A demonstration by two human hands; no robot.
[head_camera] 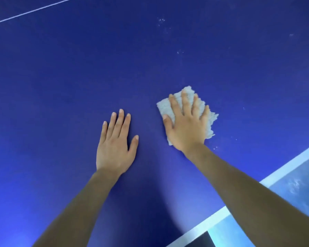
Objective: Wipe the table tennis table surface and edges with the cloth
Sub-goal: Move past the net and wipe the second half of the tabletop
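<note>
In the head view, the blue surface (78, 77) of the table tennis table fills almost the whole frame. The right hand (185, 125) lies flat on the white cloth (210, 118), fingers straight and spread and pressing it down rather than gripping it. The cloth is a crumpled, ragged-edged pad that sits right of centre on the surface, and it shows beyond the fingertips and along both sides of the hand. The left hand (114, 148) lies palm down on the bare surface just beside it, to the left. Its fingers are straight and close together with the thumb out to the side, it grasps nothing, and it does not touch the cloth. Both forearms reach in from the bottom of the frame.

A thin white line (34, 10) crosses the far left corner. Pale specks (161, 20) dot the surface beyond the cloth and to its right. A white edge stripe (284, 168) runs diagonally across the lower right, with grey floor (301, 186) past it.
</note>
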